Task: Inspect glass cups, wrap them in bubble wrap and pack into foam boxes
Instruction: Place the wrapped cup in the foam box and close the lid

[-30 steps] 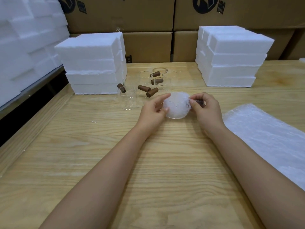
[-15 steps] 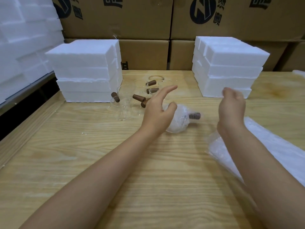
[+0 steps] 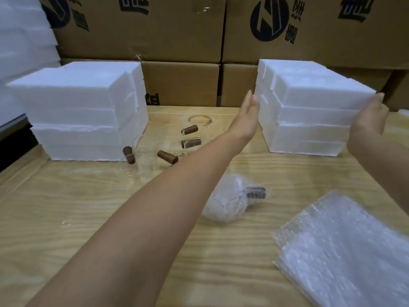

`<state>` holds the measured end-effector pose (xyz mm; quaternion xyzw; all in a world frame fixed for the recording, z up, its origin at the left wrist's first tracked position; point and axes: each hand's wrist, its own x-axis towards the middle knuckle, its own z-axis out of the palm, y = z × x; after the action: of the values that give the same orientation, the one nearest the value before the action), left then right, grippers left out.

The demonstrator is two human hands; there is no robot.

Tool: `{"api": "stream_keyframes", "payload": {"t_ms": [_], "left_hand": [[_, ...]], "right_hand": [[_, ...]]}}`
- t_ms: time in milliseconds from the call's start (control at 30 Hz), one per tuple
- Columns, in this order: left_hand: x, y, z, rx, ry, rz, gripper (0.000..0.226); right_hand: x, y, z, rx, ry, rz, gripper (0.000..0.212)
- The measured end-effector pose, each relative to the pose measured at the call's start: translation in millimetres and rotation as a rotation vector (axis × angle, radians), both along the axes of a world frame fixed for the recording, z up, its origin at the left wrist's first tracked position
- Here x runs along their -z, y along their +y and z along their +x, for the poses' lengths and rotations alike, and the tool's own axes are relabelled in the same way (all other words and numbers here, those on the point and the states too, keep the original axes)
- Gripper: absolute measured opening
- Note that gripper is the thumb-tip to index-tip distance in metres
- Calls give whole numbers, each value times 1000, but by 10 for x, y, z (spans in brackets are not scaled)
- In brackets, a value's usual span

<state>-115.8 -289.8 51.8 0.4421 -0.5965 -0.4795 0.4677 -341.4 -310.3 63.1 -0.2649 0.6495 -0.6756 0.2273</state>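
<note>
Foam is contacted from two sides. The left hand is laid flat, fingers straight and holding nothing, against the left end of the top foam box. The right hand is set at the right front corner of that box. Its fingers are hidden behind the foam, so it cannot be told whether they are curled or straight. This two-sided placement is judged to be a clamp for lifting one box off the right stack, since light, brittle foam is better pressed between palms than pinched.

The right stack is stood near the far edge of the table, right of centre. A left stack is stood towards the far left corner. All the foam boxes are closed, and nothing can be seen of their contents.

The wrapped cup is laid on its side near the middle of the table, apart from both hands. Its dark handle is seen through the film. It is judged to be ready for packing once a box is brought down and opened.

Unwrapped glass cups with brown handles are grouped between the two stacks, within reach for inspection. Bubble wrap sheets are piled at the near right corner. Closed cartons are stacked behind the far edge.
</note>
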Motion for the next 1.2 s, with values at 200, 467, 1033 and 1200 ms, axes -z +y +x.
{"api": "stream_keyframes", "payload": {"t_ms": [200, 467, 1033, 1200], "left_hand": [[74, -153, -277, 98, 11, 55, 58], [47, -102, -367, 90, -3, 12, 58], [-499, 1301, 1554, -535, -166, -551, 36], [-401, 1779, 2352, -543, -15, -486, 29]], "right_hand": [[1, -33, 41, -103, 20, 32, 54], [21, 32, 94, -98, 39, 22, 53], [-249, 1370, 1795, -379, 303, -225, 40], [-66, 1916, 2483, -553, 398, -251, 33]]}}
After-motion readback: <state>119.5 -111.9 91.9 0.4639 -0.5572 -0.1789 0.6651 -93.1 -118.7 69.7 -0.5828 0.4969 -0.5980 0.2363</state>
